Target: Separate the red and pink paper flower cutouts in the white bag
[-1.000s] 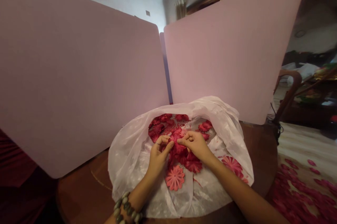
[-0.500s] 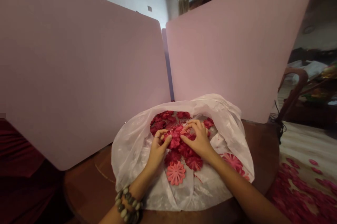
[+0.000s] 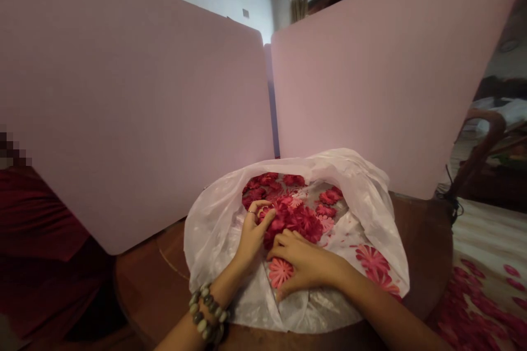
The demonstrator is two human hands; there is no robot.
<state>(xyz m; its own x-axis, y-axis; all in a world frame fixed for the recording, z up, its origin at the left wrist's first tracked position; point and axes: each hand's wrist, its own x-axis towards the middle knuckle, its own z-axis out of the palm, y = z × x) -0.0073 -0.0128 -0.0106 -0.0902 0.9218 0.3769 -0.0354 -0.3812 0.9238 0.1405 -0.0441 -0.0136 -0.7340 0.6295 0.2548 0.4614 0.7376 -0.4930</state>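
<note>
A white plastic bag lies wide open with red paper-like flower cutouts heaped in it. My left hand, with a ring and a beaded bracelet, is at the left edge of the heap. Its thumb and fingers close on red flower cutouts; the exact piece is partly hidden. Lower down, my right hand reaches around a coral flower cutout, thumb below and fingers above, with a gap between them. The coral cutout lies flat on the bag.
Under the bag is a round brown wooden table. Two pink panels stand upright behind it. More pink-red cutouts lie at the bag's right side, and red pieces cover the floor. A person's red clothing shows at left.
My right hand has left the red flowers beside my left hand and come down to the coral cutout. My left hand stays at the heap. The view has shifted slightly left.
</note>
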